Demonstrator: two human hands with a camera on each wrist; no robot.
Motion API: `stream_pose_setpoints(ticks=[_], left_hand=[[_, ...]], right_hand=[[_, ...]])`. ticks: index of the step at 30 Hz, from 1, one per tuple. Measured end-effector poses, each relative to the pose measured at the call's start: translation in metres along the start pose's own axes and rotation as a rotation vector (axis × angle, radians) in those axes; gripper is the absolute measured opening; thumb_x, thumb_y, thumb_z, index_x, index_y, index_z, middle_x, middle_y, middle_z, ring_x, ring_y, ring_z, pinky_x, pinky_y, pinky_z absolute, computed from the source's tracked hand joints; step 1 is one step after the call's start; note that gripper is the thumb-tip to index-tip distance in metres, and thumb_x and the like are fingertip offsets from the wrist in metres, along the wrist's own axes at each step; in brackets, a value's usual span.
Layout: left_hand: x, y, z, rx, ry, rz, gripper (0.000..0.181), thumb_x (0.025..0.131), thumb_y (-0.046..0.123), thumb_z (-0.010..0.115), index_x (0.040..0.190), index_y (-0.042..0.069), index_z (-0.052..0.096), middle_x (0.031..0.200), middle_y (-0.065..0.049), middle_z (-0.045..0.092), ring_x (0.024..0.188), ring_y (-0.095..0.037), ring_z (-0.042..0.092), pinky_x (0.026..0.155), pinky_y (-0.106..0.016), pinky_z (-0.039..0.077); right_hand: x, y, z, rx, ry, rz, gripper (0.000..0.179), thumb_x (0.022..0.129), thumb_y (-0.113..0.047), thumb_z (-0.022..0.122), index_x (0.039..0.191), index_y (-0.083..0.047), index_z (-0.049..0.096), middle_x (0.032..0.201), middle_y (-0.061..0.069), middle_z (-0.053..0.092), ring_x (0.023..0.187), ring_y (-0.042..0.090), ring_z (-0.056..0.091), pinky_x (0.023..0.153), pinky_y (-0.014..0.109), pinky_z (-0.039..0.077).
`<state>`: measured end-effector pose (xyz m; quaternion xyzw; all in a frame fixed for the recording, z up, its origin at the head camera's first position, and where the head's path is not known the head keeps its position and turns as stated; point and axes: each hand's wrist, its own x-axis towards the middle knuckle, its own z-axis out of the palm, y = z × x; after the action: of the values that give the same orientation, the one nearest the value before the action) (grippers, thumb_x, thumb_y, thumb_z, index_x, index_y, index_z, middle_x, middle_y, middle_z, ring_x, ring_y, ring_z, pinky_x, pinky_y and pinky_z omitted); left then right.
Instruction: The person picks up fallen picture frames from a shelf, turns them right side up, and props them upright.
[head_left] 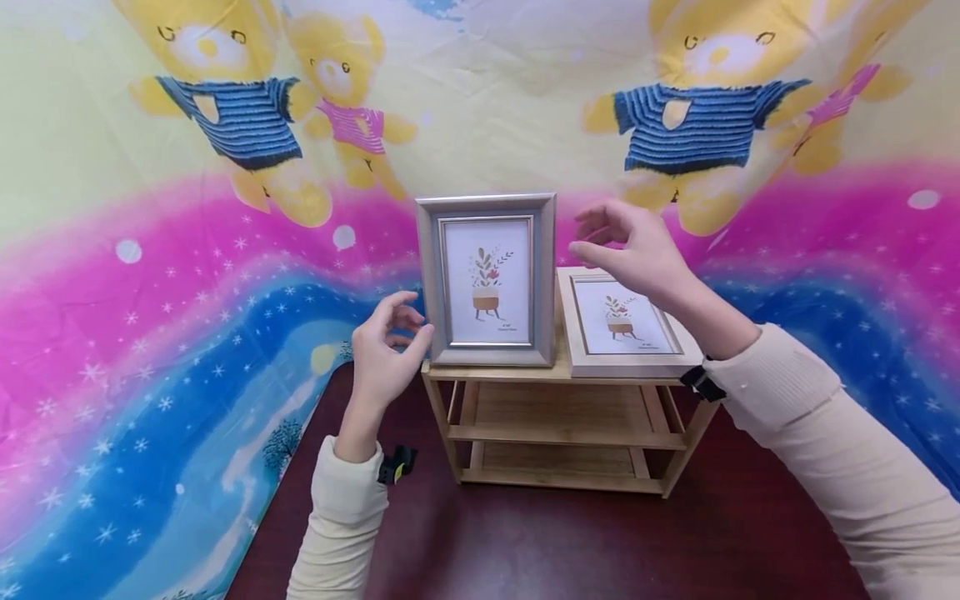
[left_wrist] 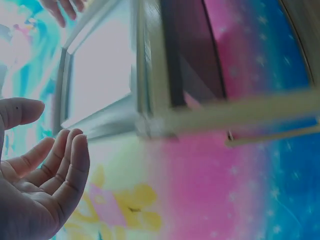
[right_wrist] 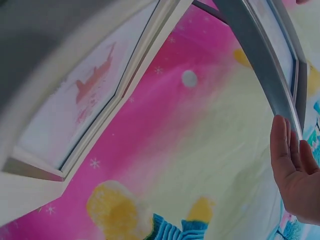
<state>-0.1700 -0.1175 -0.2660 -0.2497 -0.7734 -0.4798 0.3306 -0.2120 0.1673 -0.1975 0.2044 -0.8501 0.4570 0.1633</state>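
A grey picture frame (head_left: 487, 354) stands upright on top of a small wooden shelf rack (head_left: 555, 408), its print of a potted plant facing me. Beside it on the right lies a white picture frame (head_left: 630, 367) with a similar print, face up. My left hand (head_left: 386, 346) hovers at the grey frame's left side, fingers loosely bent and holding nothing; whether the thumb touches the edge I cannot tell. Past the grey frame's upper right edge, my right hand (head_left: 637, 250) is raised above the white frame with nothing in its grasp. The left wrist view shows the grey frame (left_wrist: 62, 90) beyond the left fingers.
The rack stands on a dark red table (head_left: 510, 542) and has two lower tiers. Behind and at the sides hangs a colourful cloth (head_left: 480, 108) printed with teddy bears and snowflakes. A black strap (head_left: 397, 464) sits on the left wrist, another strap (head_left: 703, 383) on the right.
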Motion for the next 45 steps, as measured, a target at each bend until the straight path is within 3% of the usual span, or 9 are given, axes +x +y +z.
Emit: stream_pose_setpoints(ticks=[3,6,10,16,22,29,36,42,45], left_hand=[[-0.005,0.007,0.005,-0.025,0.015,0.063,0.029,0.072,-0.014,0.063,0.1,-0.016,0.057,0.073,-0.022,0.058,0.064,-0.03,0.058,0.05,-0.034,0.05],[-0.011,0.002,0.013,-0.052,0.021,0.104,0.026,0.071,-0.014,0.064,0.096,-0.014,0.058,0.07,-0.019,0.059,0.058,-0.026,0.055,0.047,-0.031,0.048],[-0.018,-0.007,0.025,-0.09,0.025,0.11,0.02,0.072,-0.009,0.066,0.091,-0.008,0.06,0.068,-0.012,0.058,0.055,-0.018,0.052,0.045,-0.025,0.045],[-0.025,0.002,0.041,-0.135,0.033,0.127,0.015,0.075,0.0,0.068,0.088,-0.003,0.062,0.068,-0.008,0.057,0.056,-0.014,0.051,0.044,-0.023,0.044],[-0.03,0.009,0.063,-0.192,0.011,0.101,0.013,0.075,0.0,0.067,0.086,-0.004,0.062,0.066,-0.008,0.056,0.054,-0.012,0.05,0.043,-0.023,0.045],[-0.037,0.015,0.092,-0.252,-0.047,0.039,0.022,0.074,0.001,0.07,0.092,-0.007,0.062,0.071,-0.011,0.061,0.056,-0.015,0.057,0.047,-0.022,0.048],[-0.036,0.022,0.118,-0.134,-0.082,-0.021,0.041,0.071,0.016,0.075,0.102,-0.007,0.061,0.082,-0.016,0.064,0.061,-0.021,0.063,0.053,-0.018,0.05],[-0.038,0.028,0.133,0.05,-0.087,0.058,0.041,0.071,0.023,0.075,0.098,-0.007,0.065,0.067,-0.008,0.062,0.057,-0.014,0.058,0.056,-0.016,0.046],[-0.04,0.032,0.138,0.175,-0.096,0.071,0.043,0.071,0.028,0.075,0.098,-0.004,0.066,0.059,-0.001,0.056,0.053,-0.008,0.052,0.054,-0.015,0.04]], right_hand=[[-0.008,0.001,-0.004,0.001,0.004,-0.002,0.028,0.084,-0.015,0.064,0.106,0.001,0.059,0.092,0.011,0.062,0.078,0.014,0.059,0.065,0.022,0.05],[-0.018,0.001,-0.009,0.011,0.001,0.015,0.025,0.085,-0.016,0.064,0.102,0.002,0.061,0.086,0.009,0.062,0.072,0.013,0.059,0.063,0.024,0.051],[-0.03,0.002,-0.019,-0.003,0.001,0.062,0.025,0.086,-0.021,0.063,0.099,0.001,0.062,0.08,0.008,0.062,0.067,0.015,0.059,0.061,0.023,0.05],[-0.04,0.012,-0.033,-0.02,-0.004,0.077,0.025,0.087,-0.022,0.061,0.097,0.001,0.062,0.072,0.006,0.061,0.063,0.017,0.058,0.059,0.022,0.049],[-0.041,0.029,-0.04,-0.031,-0.024,0.138,0.027,0.087,-0.021,0.061,0.102,0.001,0.061,0.076,0.009,0.061,0.064,0.02,0.057,0.057,0.024,0.049],[-0.034,0.064,-0.05,0.028,-0.057,0.189,0.031,0.089,-0.019,0.059,0.109,0.004,0.058,0.079,-0.001,0.063,0.069,0.018,0.059,0.058,0.026,0.051],[-0.025,0.096,-0.064,0.013,-0.085,0.263,0.042,0.09,-0.026,0.056,0.117,0.006,0.052,0.085,-0.007,0.062,0.076,0.015,0.06,0.062,0.026,0.052],[-0.021,0.119,-0.069,-0.034,-0.083,0.354,0.055,0.09,-0.037,0.054,0.123,0.007,0.048,0.085,-0.009,0.059,0.075,0.011,0.06,0.065,0.026,0.052],[-0.021,0.128,-0.07,-0.04,-0.072,0.389,0.06,0.089,-0.041,0.053,0.123,0.008,0.047,0.09,-0.004,0.059,0.074,0.01,0.06,0.067,0.029,0.053]])
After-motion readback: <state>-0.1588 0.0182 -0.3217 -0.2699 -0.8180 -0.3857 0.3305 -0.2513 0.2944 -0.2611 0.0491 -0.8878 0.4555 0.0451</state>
